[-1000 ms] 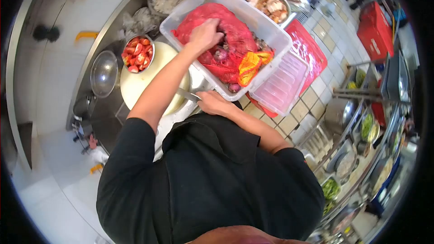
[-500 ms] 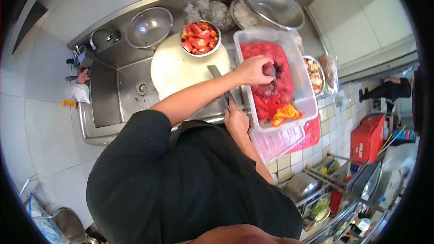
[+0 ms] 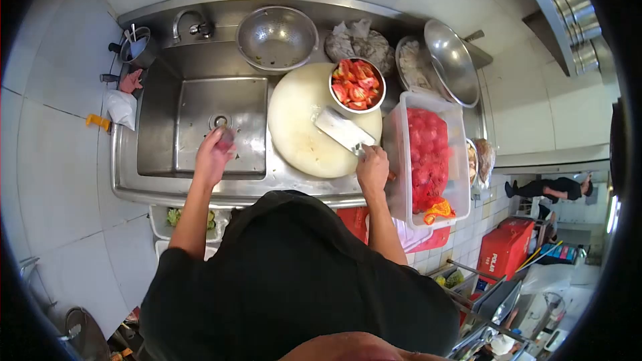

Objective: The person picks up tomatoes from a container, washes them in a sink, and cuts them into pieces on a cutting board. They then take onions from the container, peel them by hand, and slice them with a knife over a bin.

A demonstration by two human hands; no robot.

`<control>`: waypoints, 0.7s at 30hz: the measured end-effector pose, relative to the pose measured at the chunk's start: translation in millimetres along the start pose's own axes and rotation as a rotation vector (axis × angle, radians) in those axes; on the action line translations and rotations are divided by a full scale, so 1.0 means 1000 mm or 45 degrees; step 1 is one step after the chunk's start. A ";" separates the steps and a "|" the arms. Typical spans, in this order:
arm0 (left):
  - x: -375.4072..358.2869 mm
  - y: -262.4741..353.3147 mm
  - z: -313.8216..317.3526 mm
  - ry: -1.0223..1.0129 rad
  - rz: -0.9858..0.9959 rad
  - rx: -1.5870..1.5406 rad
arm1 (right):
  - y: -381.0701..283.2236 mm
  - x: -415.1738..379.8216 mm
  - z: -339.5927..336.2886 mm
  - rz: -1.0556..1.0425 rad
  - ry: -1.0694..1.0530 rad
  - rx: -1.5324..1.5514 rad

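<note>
**Onion over the sink, cleaver on the board**

The steel table point(image 3: 200, 190) runs wide, with a deep square sink point(image 3: 200, 120) sunk in it. At three o'clock from the sink lies a round, pale, smooth board point(image 3: 301, 134). At three o'clock from the board stands a clear plastic tub point(image 3: 458, 160) holding a red mesh sack point(image 3: 428, 157). A steel bowl of cut tomato point(image 3: 358, 85) sits at the board's one o'clock edge.

The right hand point(image 3: 373, 168) grips a broad cleaver point(image 3: 344, 130), blade flat on the board. The left hand point(image 3: 214, 154) is closed around a small purple onion point(image 3: 225, 139), held over the sink's front rim.

Judging by this, the onion is being prepared at the sink; the next move likely calls for carrying it to the board.
</note>
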State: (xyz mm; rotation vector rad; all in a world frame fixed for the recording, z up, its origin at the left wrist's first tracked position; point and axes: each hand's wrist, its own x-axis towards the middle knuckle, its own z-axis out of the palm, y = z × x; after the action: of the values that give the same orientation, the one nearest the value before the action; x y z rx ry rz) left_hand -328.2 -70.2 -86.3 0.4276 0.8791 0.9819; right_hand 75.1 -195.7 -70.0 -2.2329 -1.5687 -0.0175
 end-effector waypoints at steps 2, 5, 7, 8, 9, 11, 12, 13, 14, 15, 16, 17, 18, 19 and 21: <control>-0.015 0.001 -0.027 0.109 0.024 -0.047 | -0.032 0.038 -0.016 -0.025 -0.045 0.349; -0.024 0.003 -0.043 0.177 0.016 -0.040 | -0.095 0.144 -0.039 0.119 -0.269 0.929; -0.027 -0.006 -0.048 0.217 0.009 -0.114 | -0.121 0.230 -0.035 0.204 -0.567 1.695; -0.025 -0.010 -0.052 0.233 -0.023 -0.148 | -0.146 0.267 -0.027 0.329 -0.624 2.041; -0.024 -0.013 -0.053 0.215 0.007 -0.190 | -0.135 0.320 0.002 0.189 -0.817 2.180; -0.026 -0.013 -0.052 0.246 -0.001 -0.191 | -0.131 0.405 0.044 0.343 -1.277 2.750; -0.032 -0.010 -0.051 0.284 0.022 -0.197 | -0.131 0.441 0.063 0.565 -1.045 2.676; -0.036 -0.006 -0.050 0.306 0.043 -0.202 | -0.132 0.477 0.079 0.755 -0.796 2.571; -0.043 -0.004 -0.054 0.338 0.078 -0.217 | -0.131 0.508 0.095 0.913 -0.725 2.739; -0.049 -0.004 -0.061 0.384 0.112 -0.216 | -0.125 0.537 0.110 1.088 -0.633 2.892; -0.056 -0.004 -0.070 0.429 0.142 -0.214 | -0.115 0.565 0.126 1.059 -0.655 2.977; -0.065 -0.006 -0.078 0.475 0.165 -0.209 | -0.102 0.591 0.146 1.039 -0.671 3.061; -0.074 -0.005 -0.084 0.539 0.178 -0.213 | -0.089 0.613 0.165 1.034 -0.619 3.190; -0.080 -0.007 -0.093 0.594 0.192 -0.222 | -0.077 0.632 0.184 1.030 -0.554 3.324; -0.090 -0.004 -0.099 0.640 0.212 -0.216 | -0.074 0.644 0.214 0.915 -0.568 3.421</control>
State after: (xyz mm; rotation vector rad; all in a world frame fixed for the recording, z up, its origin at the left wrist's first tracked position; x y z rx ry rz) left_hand -429.1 -155.4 -107.3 0.1062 1.2115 1.3376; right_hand 197.3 475.7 -87.0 -0.1762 0.1619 1.5706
